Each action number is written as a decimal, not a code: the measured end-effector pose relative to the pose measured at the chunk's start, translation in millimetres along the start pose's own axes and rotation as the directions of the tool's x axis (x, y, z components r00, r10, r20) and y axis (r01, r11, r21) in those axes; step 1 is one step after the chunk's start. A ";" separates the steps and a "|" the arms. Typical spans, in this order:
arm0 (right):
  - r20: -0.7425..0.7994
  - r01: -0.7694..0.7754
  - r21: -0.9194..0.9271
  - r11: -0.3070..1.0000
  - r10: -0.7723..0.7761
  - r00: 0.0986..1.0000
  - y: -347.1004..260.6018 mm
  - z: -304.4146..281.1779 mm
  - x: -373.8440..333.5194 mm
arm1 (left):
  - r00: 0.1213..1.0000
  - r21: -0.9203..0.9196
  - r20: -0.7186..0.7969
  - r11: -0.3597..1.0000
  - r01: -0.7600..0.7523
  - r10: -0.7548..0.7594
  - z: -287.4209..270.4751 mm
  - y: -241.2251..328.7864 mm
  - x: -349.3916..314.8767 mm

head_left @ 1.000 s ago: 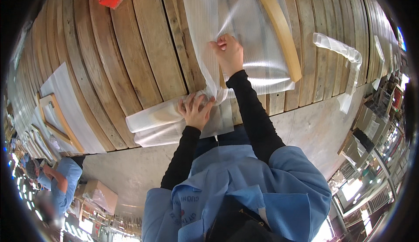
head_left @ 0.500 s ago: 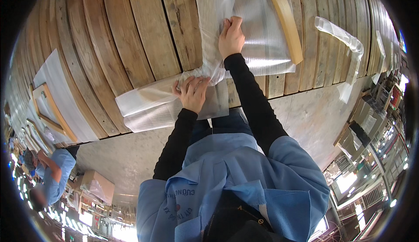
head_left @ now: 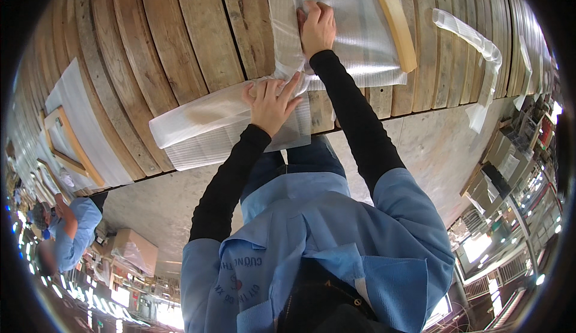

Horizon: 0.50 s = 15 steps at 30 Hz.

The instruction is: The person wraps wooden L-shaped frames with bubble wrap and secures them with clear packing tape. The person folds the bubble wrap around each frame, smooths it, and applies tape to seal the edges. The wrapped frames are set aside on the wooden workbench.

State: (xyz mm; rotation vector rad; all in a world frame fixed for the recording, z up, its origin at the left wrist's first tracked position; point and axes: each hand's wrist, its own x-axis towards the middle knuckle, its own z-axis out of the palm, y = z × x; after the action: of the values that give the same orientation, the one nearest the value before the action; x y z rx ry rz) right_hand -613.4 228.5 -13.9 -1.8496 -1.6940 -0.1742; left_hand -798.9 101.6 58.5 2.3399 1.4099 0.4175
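Observation:
A translucent foam wrapping sheet (head_left: 354, 45) lies over a wooden part, apparently a frame piece, whose folded, wrapped length (head_left: 201, 114) runs toward the left along the table's near edge. My left hand (head_left: 269, 106) rests on that wrapped length near the corner, fingers spread and pressing the foam. Farther off, my right hand (head_left: 318, 33) is closed with curled fingers on the folded edge of the foam sheet. A bare curved wooden piece (head_left: 393, 21) lies on the sheet to the right of my right hand. Foam hides most of the wrapped part.
The slatted wooden table (head_left: 198, 33) spans the far side. At right lies a bent foam-wrapped piece (head_left: 474, 39), its end hanging over the edge. At left, a wooden frame (head_left: 75, 147) sits on another foam sheet (head_left: 90, 117). A person (head_left: 75, 228) and a cardboard box (head_left: 135, 250) are at lower left.
My right hand has moved farther away along the foam edge. My left hand has shifted slightly right and away, its fingers spreading wider over the wrapped corner.

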 end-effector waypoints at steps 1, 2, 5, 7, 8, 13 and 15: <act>-0.001 0.019 -0.011 1.000 -0.019 1.000 1.4 0.0 0.8 | 1.000 0.002 -0.019 1.000 -0.019 0.019 5.2 -1.0 1.6; 0.019 0.018 -0.006 1.000 -0.018 1.000 2.3 0.3 1.9 | 0.999 0.003 -0.038 0.999 -0.038 0.038 9.5 -1.5 2.1; 0.169 0.032 -0.021 0.999 -0.028 0.985 2.2 -5.9 5.3 | 0.992 0.077 -0.095 0.994 -0.079 0.086 18.1 -2.4 -2.4; 0.373 0.077 -0.068 0.995 -0.047 0.927 2.7 -16.3 9.0 | 0.996 0.032 -0.080 0.999 -0.024 0.026 22.3 -1.9 -5.5; 0.375 0.132 -0.057 0.990 -0.101 0.922 3.7 -22.0 10.0 | 0.997 0.010 -0.075 1.000 0.002 -0.002 24.2 -2.1 -5.7; 0.447 0.381 -0.029 0.924 -0.329 0.832 18.1 -54.9 3.3 | 0.996 -0.023 0.010 0.996 0.083 -0.083 22.9 1.8 -5.0; 0.535 0.478 -0.048 0.877 -0.382 0.754 24.9 -62.1 0.2 | 0.998 0.044 0.034 0.998 0.045 -0.046 18.9 5.9 -4.4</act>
State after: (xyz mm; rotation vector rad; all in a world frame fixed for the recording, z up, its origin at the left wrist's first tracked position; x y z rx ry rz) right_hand -571.1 196.9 27.3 -1.6857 -2.5574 -0.0192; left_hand -788.1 92.1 44.2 2.3323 1.4667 0.3353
